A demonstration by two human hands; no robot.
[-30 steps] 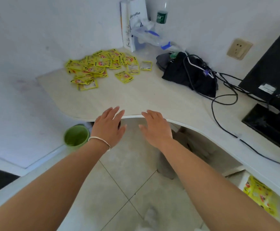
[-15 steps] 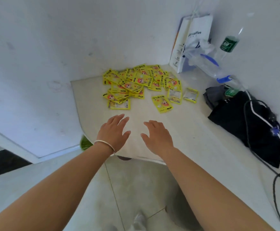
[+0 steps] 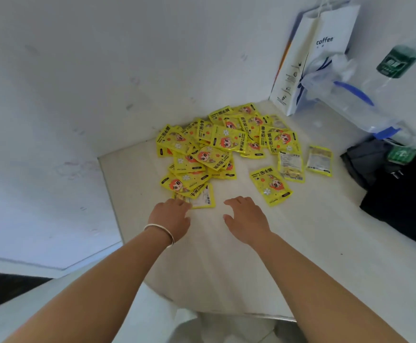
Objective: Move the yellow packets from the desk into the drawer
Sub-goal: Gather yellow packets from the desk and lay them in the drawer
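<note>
- Two hands out over the desk [image 3: 301,256], palms down, side by side and apart.
- Left hand [image 3: 171,219], thin bracelet [image 3: 161,231] at the wrist: relaxed, fingers loosely bent, tips touching the near corner of the closest packet [image 3: 204,198]; no grip on it.
- Right hand [image 3: 246,219]: relaxed and spread, holding nothing, over bare desktop between that closest packet and a lone packet [image 3: 271,185] just beyond its fingers.
- Dozens of yellow packets [image 3: 217,147] heaped and overlapping in the desk's far corner against the wall, directly ahead of both hands.
- Two more packets [image 3: 291,165], pale backs up, right of the heap.
- White paper bag [image 3: 325,53] upright in the corner behind the heap; clear plastic bag [image 3: 350,95] and a green-labelled bottle [image 3: 397,61] beside it.
- Black bundle of cloth [image 3: 405,194] far right, well clear of the packets.
</note>
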